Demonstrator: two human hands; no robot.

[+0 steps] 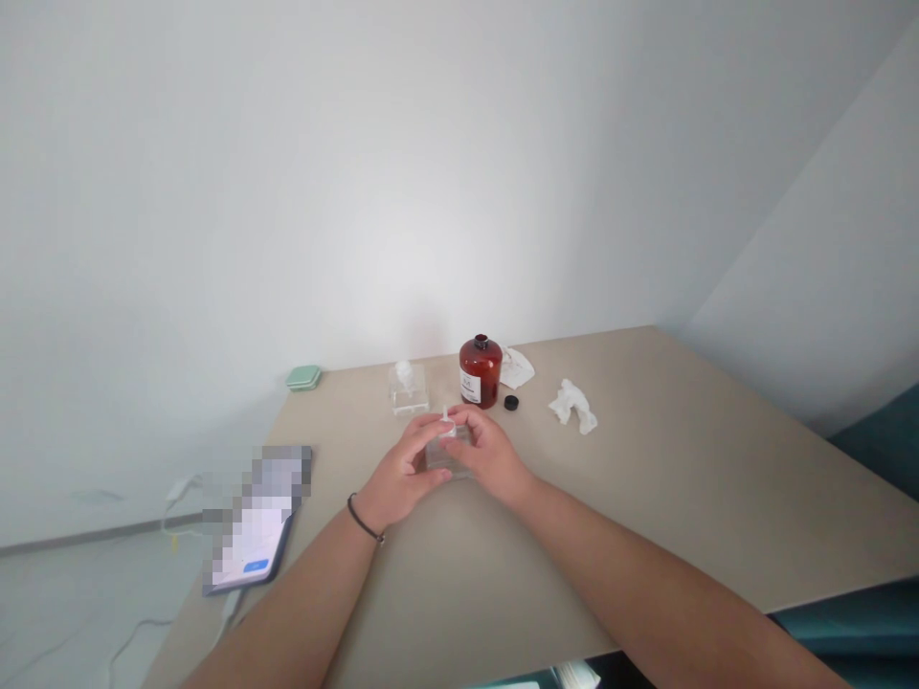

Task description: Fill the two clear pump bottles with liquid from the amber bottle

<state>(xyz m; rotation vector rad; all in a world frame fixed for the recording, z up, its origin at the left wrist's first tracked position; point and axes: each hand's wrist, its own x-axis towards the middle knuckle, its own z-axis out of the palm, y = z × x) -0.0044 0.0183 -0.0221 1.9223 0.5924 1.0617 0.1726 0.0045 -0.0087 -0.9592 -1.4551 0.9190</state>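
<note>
Both of my hands meet around a clear, square-sided container (439,457) that stands on the table and has a white nozzle-like top (446,423). My left hand (403,476) has its fingers bent round the left side and the thumb along the front. My right hand (495,457) closes in from the right, its fingertips at the white top. The fingers hide much of the container. Just behind stands a similar clear box-like container (411,397) with a white piece on top. A brown bottle (489,368) with a white label stands uncapped beyond my right hand.
A black cap (511,403) lies beside the brown bottle. Crumpled tissue (572,407) and a flatter white tissue (518,367) are to the right. A green case (303,377) sits at the back left. A phone (265,522) with a cable lies on the table's left edge.
</note>
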